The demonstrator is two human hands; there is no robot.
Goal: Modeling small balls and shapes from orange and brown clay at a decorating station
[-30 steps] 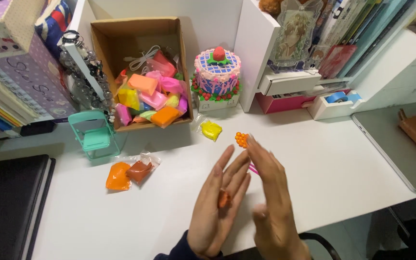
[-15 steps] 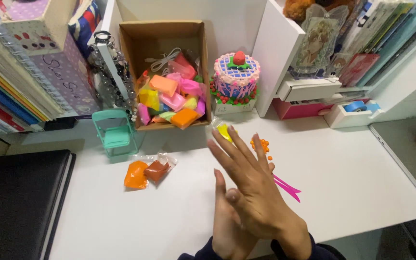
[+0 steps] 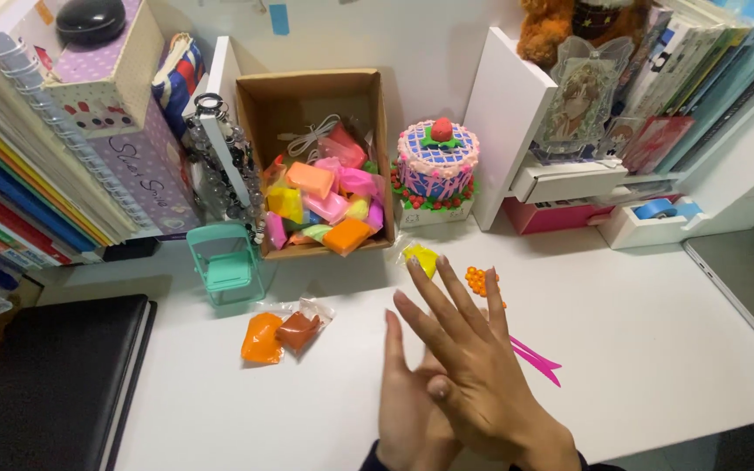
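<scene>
While pressed flat, palm to palm, the open right hand [image 3: 473, 384] overlies the open left hand [image 3: 407, 410]. Small orange clay beads [image 3: 478, 280] lie at twelve o'clock; a pink plastic tool [image 3: 534, 359] lies at three o'clock.

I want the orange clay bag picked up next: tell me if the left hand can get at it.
Probably yes: the bag lies in the open on the desk, but the right hand lies across the left hand and must lift first.

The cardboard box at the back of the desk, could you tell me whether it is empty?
No, the cardboard box is full of small clay packets in orange, pink, yellow and green.
</scene>
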